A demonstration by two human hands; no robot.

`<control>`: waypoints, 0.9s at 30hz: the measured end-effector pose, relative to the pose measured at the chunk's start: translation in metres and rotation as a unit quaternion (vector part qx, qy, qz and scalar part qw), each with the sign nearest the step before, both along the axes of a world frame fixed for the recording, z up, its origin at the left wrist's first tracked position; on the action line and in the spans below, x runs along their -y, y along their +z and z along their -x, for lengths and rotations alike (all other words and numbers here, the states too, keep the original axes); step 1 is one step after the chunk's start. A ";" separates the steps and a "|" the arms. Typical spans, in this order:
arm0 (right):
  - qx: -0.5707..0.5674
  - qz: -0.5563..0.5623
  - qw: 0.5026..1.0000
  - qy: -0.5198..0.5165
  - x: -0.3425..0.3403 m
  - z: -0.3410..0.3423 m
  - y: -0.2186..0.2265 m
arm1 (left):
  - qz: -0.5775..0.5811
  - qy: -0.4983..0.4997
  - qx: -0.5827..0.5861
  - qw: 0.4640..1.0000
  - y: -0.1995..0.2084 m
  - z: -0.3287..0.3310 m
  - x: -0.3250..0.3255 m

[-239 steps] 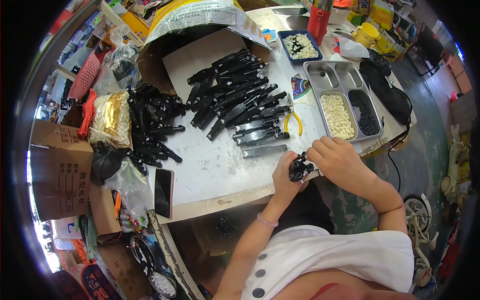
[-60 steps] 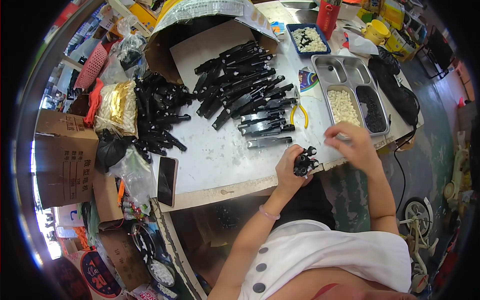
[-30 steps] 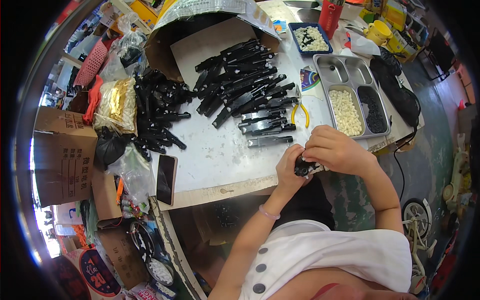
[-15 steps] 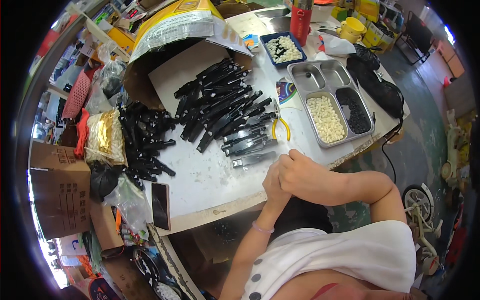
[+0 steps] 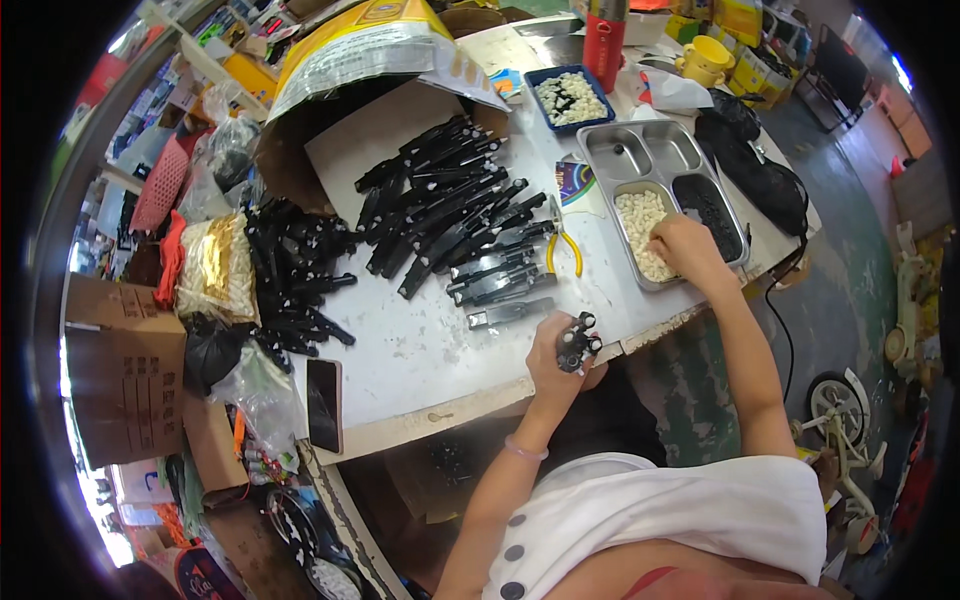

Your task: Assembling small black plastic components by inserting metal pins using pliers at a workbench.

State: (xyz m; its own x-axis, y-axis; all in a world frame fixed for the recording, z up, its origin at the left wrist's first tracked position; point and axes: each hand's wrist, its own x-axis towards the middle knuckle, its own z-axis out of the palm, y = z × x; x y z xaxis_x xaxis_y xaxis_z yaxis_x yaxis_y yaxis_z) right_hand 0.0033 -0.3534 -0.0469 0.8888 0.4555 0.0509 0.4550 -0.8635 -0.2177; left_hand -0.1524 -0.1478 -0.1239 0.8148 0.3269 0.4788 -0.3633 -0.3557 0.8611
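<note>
My left hand [image 5: 555, 356], in front of the table's edge, is closed around a cluster of black plastic parts [image 5: 578, 343] with white round tips. My right hand [image 5: 688, 246] reaches into the metal tray [image 5: 639, 287], its fingers bunched on the small white pieces [image 5: 640, 212]. Whatever its fingertips pinch is hidden. Small black pieces [image 5: 712, 225] fill the neighbouring compartment. On the tabletop, near my left hand, lie several clear-and-black parts [image 5: 508, 313]. Pliers with yellow handles [image 5: 567, 252] rest to the right of them.
A large heap of long black parts [image 5: 440, 205] spreads from a tipped carton [image 5: 290, 165]. More black parts [image 5: 290, 270] lie left. A phone [image 5: 324, 405] sits at the near left edge. Beyond the tray are a blue tray [image 5: 566, 124], a red bottle [image 5: 603, 50] and a yellow cup [image 5: 705, 58].
My hands were together at the table edge and have separated. The right one has moved right and away, into the white pieces; the black parts in my left hand now show.
</note>
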 end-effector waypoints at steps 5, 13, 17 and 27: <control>-0.010 -0.099 0.994 -0.039 0.002 0.010 0.003 | -0.010 -0.001 0.001 1.000 0.002 0.002 -0.001; -0.001 -0.060 0.998 0.013 0.005 0.011 -0.004 | -0.008 -0.017 -0.005 1.000 0.006 0.002 -0.002; 0.073 -0.084 0.993 -0.027 0.005 0.014 0.011 | -0.012 -0.021 0.007 1.000 0.006 0.002 -0.002; -0.133 -0.378 0.914 0.066 -0.056 0.110 0.087 | -0.018 -0.024 0.015 0.999 0.007 0.003 -0.005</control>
State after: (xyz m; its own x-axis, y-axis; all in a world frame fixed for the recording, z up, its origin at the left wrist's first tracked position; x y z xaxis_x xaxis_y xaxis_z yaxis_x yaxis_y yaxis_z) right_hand -0.1066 -0.2979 0.0401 0.8558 0.4826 0.1860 0.3882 -0.3619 -0.8475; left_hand -0.1556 -0.1423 -0.1168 0.8140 0.2690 0.5148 -0.4070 -0.3683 0.8359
